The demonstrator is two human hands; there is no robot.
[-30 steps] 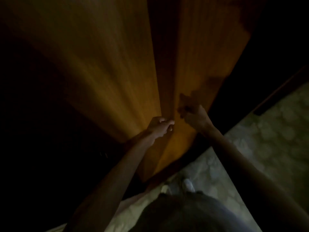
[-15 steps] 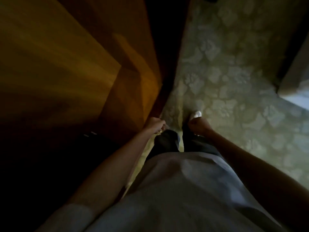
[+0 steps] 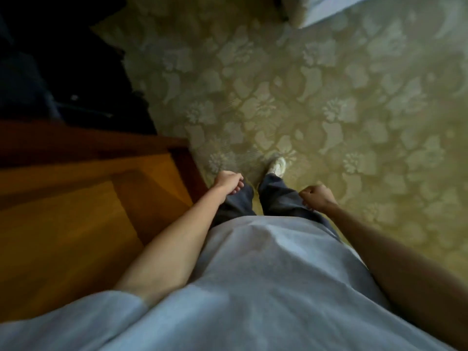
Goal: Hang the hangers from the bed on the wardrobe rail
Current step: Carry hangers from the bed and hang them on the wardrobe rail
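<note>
I look straight down at my own body and the floor. My left hand hangs in front of my left thigh with its fingers curled and nothing in it. My right hand is a loose fist beside my right thigh, also holding nothing. The wooden wardrobe with its orange-brown panels stands at my left. A pale corner of the bed shows at the top edge. No hanger and no rail are in view.
A yellowish carpet with a pale flower pattern covers the floor ahead and to the right. A dark, unlit area lies at the upper left beyond the wardrobe. My white shoe points forward.
My view has swung from the wardrobe doors down and right to the carpet. Both hands have left the door edges and dropped to my thighs.
</note>
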